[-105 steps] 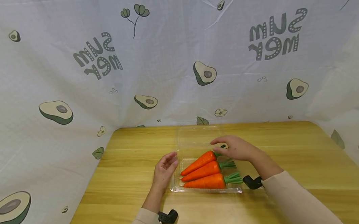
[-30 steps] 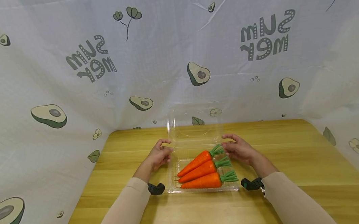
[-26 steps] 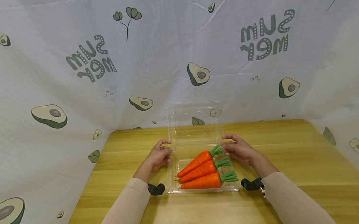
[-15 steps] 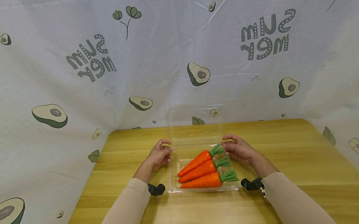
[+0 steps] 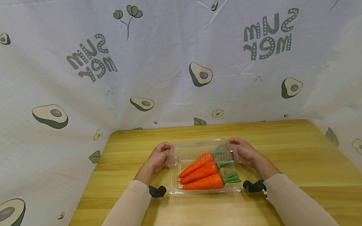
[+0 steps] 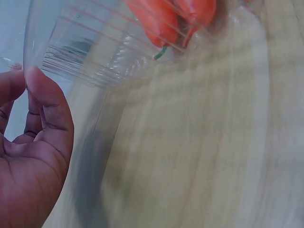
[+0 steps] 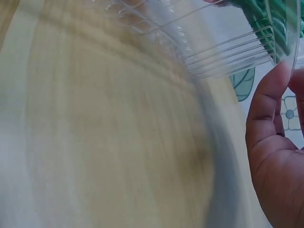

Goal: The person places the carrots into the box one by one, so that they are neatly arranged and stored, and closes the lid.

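Three orange carrots with green tops, among them the front carrot (image 5: 203,183), lie side by side in a clear plastic box (image 5: 205,191) on the table. Its hinged lid (image 5: 187,157) is tilted partway over them, with the ribbed side wall crossing the rear carrot (image 5: 193,165). My left hand (image 5: 159,157) pinches the lid's left edge between thumb and forefinger, as the left wrist view shows. On the opposite edge my right hand (image 5: 243,152) pinches the lid the same way; green leaves (image 7: 266,23) show through the plastic in the right wrist view.
The box stands on a wooden table (image 5: 133,142). Behind and along both sides hangs a white cloth (image 5: 166,59) printed with avocados. Small black devices, such as the left one (image 5: 157,191), are worn at both wrists.
The hands came to the box's sides. The lid, lying back at first, stood raised behind the carrots and has now swung forward and down over them, with both hands pinching its edges.
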